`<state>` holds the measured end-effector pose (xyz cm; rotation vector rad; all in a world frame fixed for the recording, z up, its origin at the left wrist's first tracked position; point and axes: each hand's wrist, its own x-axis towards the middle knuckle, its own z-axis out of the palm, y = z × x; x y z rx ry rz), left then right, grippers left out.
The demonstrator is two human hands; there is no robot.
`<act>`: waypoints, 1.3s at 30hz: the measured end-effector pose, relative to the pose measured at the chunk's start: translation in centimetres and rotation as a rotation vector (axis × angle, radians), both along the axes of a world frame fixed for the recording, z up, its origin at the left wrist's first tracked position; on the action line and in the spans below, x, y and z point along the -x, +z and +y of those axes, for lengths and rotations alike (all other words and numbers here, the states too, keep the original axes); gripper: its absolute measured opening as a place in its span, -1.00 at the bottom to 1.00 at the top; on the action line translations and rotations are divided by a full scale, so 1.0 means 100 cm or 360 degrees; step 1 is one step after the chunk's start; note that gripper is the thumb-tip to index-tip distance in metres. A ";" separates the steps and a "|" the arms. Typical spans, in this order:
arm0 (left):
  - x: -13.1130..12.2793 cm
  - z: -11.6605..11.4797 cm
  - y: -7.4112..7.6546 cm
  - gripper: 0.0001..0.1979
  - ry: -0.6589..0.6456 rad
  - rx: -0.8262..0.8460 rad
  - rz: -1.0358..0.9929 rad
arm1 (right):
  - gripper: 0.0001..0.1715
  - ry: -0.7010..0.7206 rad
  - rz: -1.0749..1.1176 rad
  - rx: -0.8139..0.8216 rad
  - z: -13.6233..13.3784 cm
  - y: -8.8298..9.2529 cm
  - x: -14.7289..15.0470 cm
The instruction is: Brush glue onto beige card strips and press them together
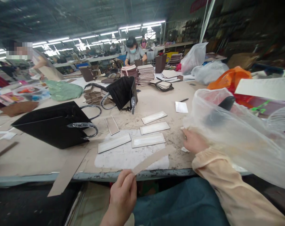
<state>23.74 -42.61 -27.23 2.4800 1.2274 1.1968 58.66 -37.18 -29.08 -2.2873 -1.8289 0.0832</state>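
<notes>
My left hand (123, 191), at the table's front edge, is closed in a pinch on one end of a long beige strip (154, 158). The strip slants up to the right over a white sheet (111, 160). On and around that sheet lie several pale rectangular pieces (148, 140) with whitish, shiny faces. To their right, my right hand (195, 141) is curled low over the tabletop beside a clear plastic bag (210, 116). Its fingers are closed, with a bit of white at the fingertips; what they hold is too small to make out. A white scrap (185, 150) lies just below them.
Two black bags with plastic-wrapped handles, one lying at left (55, 125) and one farther back (121, 94), are on the table. A beige strip (68, 171) overhangs the front edge. Stacked pieces (146, 75) stand toward the back, where a person (135, 53) works opposite.
</notes>
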 end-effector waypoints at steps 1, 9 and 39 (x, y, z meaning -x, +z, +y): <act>0.005 0.001 0.000 -0.81 -0.0027 -0.0131 0.0010 | -0.30 0.0033 0.0042 -0.0032 -0.004 0.003 0.002; 0.032 0.002 -0.002 -0.73 0.0105 -0.0404 0.0000 | -0.49 -0.0168 0.1255 -0.0124 -0.042 0.049 0.046; -0.067 0.000 0.009 -0.81 0.0085 0.1964 -0.2002 | -0.74 0.0135 0.2318 -0.0037 -0.048 0.035 0.107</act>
